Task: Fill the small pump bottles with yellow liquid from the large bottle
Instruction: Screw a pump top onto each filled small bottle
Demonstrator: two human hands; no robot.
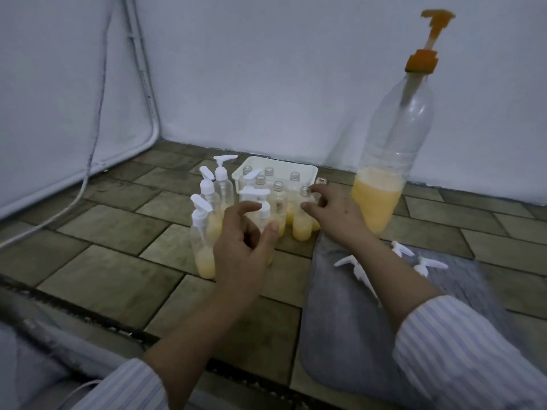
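- Yellow liquid fills only the bottom third or so of the large bottle (390, 161), a clear plastic one standing upright on the tiled floor (112, 232) at the right, near the wall, with an orange pump head (435, 31) raised on top.
- The right hand (334, 214) is the nearer one to the uncapped small bottles: its fingers (318, 190) are loosely spread and curled around the neck of an open bottle (303, 214), close to it, though contact cannot be confirmed. That bottle stands upright, its long axis vertical, just ahead of and left of the palm, with yellow liquid low in it.
- The left hand (239, 247) hovers in front of a capped pump bottle (260, 208); thumb and forefinger are apart in an open C, holding nothing.
- The large bottle lies to the right of the right hand, just beside it, so that hand looks best placed to bring a small bottle under the spout.
- A white tray (296, 167) behind the hands holds several uncapped clear bottles (294, 180) with threaded necks; whether they contain liquid is hard to tell.
- Left of the tray, a cluster of capped pump bottles (204, 232) stands upright, each showing yellow liquid in its lower part.
- Loose white pump caps (359, 269) lie on a grey mat (340, 321) at the right, near the right forearm.
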